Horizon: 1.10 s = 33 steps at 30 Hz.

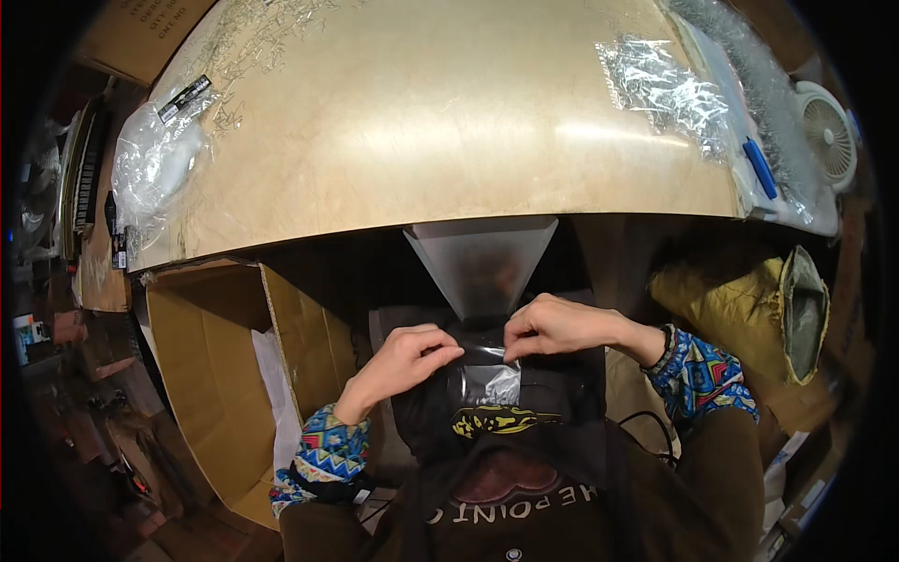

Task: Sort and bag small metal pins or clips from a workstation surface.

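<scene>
Just below the table edge, in front of my lap, a small clear plastic bag hangs between my hands, its lower part shining silvery. My left hand pinches the bag's upper left side between thumb and fingers. At the upper right side, my right hand has its thumb and fingers closed on the bag. Directly above stands a whitish tapering chute, its narrow end pointing down toward the bag. Whatever the bag contains is too unclear to make out.
The pale wooden table bears scattered small metal pieces, flat clear bags, crumpled plastic and a blue pen. A white fan is at far right. Below are an open cardboard box and a yellow sack.
</scene>
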{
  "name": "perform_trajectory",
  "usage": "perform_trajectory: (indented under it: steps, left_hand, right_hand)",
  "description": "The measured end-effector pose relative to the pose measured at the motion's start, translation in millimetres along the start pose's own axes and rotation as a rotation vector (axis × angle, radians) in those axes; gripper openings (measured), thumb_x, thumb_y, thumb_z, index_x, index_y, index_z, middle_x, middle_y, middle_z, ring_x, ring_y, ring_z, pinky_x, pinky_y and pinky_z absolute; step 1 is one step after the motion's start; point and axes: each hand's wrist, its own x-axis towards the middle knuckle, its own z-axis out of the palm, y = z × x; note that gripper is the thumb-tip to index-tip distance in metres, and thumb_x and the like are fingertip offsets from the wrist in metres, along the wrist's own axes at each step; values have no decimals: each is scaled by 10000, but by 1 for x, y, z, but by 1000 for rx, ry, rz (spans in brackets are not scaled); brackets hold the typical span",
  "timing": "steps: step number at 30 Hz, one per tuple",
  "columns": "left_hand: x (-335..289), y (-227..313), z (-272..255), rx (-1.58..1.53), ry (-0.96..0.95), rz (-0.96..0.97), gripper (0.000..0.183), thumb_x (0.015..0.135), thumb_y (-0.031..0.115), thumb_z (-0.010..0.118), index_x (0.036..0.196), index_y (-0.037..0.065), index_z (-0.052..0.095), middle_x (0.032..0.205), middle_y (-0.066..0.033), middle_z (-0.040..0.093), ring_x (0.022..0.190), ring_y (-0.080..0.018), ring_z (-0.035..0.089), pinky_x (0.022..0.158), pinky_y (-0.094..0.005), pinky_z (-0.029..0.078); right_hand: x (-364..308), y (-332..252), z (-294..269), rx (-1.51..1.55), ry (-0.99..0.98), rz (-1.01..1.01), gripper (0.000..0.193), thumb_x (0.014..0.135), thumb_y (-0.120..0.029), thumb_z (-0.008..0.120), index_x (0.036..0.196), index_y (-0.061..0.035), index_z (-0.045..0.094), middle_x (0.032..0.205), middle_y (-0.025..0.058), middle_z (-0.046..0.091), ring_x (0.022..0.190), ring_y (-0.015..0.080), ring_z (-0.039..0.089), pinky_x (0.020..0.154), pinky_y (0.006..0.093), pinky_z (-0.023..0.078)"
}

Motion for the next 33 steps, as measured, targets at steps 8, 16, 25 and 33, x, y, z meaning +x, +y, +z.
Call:
perform_trajectory:
  steps: [8,16,25,33]
  left_hand:
    - [1,-46,43,-752,388,-264,103,860,51,657,935,-19,646,914,-124,691,818,-184,677,755,-294,554]
    - [15,-26,29,-1237,395,-217,188,887,58,632,1048,8,549,943,-106,683,901,-184,667,803,-309,564]
    - [22,-18,18,-1135,182,-319,356,827,16,666,1172,-18,586,1060,-54,653,878,-95,613,763,-238,498]
    - [16,-24,33,-1178,267,-377,247,854,24,657,1094,-35,635,1049,-72,661,928,-105,615,834,-220,488]
  right_hand:
    - [-9,13,6,-468,356,-31,161,842,-157,640,939,-34,678,841,144,656,759,345,624,642,390,507]
    - [-22,-50,-86,-113,100,-26,193,859,-168,686,990,-27,702,710,49,673,594,86,597,547,239,471]
    - [65,-115,-141,-229,461,-272,228,879,-191,626,978,10,671,784,103,669,733,166,626,680,314,502]
    - [274,-129,-246,-1066,957,-258,490,869,-468,562,1267,-183,533,1361,209,415,1226,476,362,961,633,305]
